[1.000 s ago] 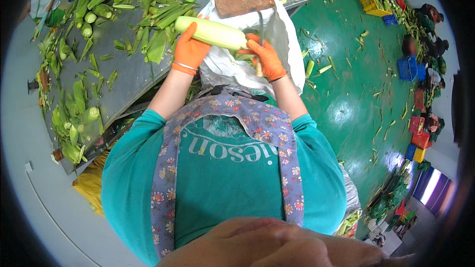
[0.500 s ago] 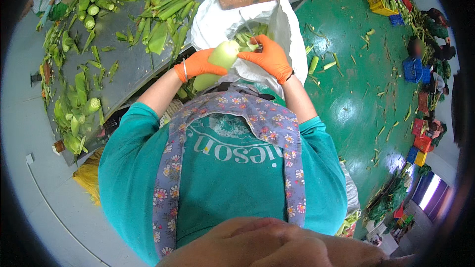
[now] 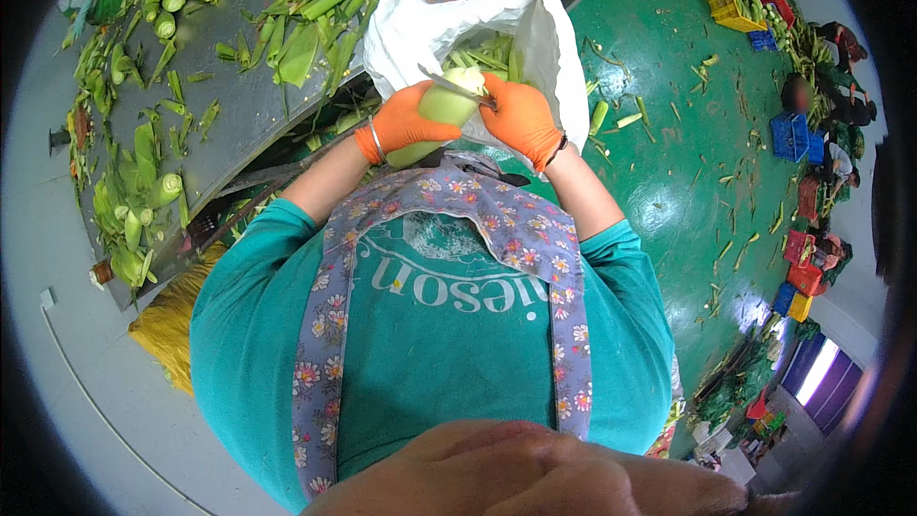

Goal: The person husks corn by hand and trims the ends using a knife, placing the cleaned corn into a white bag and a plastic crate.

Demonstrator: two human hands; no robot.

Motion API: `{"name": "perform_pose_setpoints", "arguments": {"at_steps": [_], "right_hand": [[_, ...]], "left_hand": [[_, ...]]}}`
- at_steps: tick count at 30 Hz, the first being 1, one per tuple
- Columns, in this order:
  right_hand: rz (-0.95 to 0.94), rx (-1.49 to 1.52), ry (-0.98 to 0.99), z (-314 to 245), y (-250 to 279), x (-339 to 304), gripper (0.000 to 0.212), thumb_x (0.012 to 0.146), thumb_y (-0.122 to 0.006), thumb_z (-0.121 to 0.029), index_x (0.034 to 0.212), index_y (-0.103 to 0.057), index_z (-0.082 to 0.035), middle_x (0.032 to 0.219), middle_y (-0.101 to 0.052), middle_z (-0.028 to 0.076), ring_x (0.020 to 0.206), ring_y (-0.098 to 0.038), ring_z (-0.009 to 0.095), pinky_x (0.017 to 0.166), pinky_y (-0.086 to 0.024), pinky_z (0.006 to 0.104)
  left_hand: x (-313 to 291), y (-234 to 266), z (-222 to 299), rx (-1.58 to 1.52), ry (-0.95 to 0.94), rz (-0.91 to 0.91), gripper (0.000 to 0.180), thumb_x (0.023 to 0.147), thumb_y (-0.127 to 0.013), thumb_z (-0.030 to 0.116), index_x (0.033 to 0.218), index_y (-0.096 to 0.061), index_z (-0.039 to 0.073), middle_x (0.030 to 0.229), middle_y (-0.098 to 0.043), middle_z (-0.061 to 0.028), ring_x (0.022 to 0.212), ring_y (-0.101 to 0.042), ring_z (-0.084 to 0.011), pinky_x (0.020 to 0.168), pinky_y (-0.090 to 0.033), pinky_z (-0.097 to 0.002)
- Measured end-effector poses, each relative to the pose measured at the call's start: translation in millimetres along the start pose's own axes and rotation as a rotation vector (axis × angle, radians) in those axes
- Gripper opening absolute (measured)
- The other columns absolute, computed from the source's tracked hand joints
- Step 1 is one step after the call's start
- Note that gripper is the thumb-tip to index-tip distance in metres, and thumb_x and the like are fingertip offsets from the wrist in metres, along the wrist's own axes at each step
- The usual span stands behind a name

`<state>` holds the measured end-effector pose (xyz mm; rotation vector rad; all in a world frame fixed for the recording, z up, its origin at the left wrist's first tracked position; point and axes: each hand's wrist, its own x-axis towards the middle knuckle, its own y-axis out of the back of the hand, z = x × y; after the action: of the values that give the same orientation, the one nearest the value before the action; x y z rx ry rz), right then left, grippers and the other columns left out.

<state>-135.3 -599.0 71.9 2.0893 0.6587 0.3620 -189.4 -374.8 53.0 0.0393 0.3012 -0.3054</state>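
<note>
- The corn (image 3: 445, 107) is tilted above the white bag (image 3: 396, 43), left hand (image 3: 413, 124) wrapped around it.
- Right hand (image 3: 523, 119) grips the knife (image 3: 449, 86), its blade across the corn's pale upper end.
- The corn looks mostly stripped, pale husk on; whether the end is cut through, I can't tell.
- Green ears (image 3: 165, 189) lie unstripped on the bench (image 3: 244, 100).
- Hidden: the knife's handle, the corn's middle, the bag's bottom.

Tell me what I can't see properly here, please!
All in the head view:
Handle of the knife: mostly hidden by the right hand.
Middle of the corn ear: partly covered by the left hand.
Bottom of the white sack: buried under green husk pieces.
What the distant co-workers hold: too small and blurred.
</note>
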Motion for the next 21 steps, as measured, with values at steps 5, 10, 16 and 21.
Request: {"name": "perform_pose_setpoints", "arguments": {"at_steps": [5,10,16,21], "right_hand": [[0.1,-0.009,-0.015,9.9,-16.2,3.3,0.043,0.08,-0.063,-0.013,0.122,-0.064,-0.011,0.083,-0.07,0.015,0.078,-0.067,0.036,0.069,-0.053,0.0459],[0.085,0.106,-0.017,26.7,-27.6,8.7,0.043,0.078,-0.063,-0.01,0.121,-0.066,-0.014,0.087,-0.072,0.013,0.083,-0.069,0.034,0.073,-0.055,0.0433],[0.161,0.129,-0.27,89.9,-68.3,12.5,0.028,0.088,-0.062,-0.02,0.113,-0.071,-0.009,0.096,-0.071,0.022,0.089,-0.069,0.038,0.078,-0.054,0.0433],[0.191,0.149,-0.322,230.8,-66.3,-41.5,0.032,0.09,-0.066,-0.027,0.111,-0.069,-0.003,0.069,-0.066,0.008,0.06,-0.062,0.02,0.058,-0.048,0.0363]], "left_hand": [[-5.6,-5.8,-2.4,-0.033,-0.062,0.061,0.066,0.069,-0.089,0.02,0.125,-0.06,0.002,0.11,-0.068,-0.0041,0.099,-0.063,-0.014,0.088,-0.052,-0.0308],[-9.3,-1.7,-6.2,-0.028,-0.075,0.065,0.065,0.068,-0.089,0.019,0.125,-0.061,0.003,0.112,-0.067,-0.0044,0.1,-0.062,-0.0135,0.09,-0.051,-0.0316],[-23.7,8.8,2.4,0.182,-0.305,0.041,0.067,0.065,-0.09,0.023,0.122,-0.063,0.003,0.113,-0.07,-0.0068,0.101,-0.066,-0.0177,0.09,-0.052,-0.0343],[-48.3,45.2,21.8,0.136,-0.281,0.05,0.066,0.064,-0.091,0.024,0.12,-0.063,0.003,0.113,-0.069,-0.0096,0.103,-0.065,-0.0195,0.091,-0.051,-0.0358]]}}
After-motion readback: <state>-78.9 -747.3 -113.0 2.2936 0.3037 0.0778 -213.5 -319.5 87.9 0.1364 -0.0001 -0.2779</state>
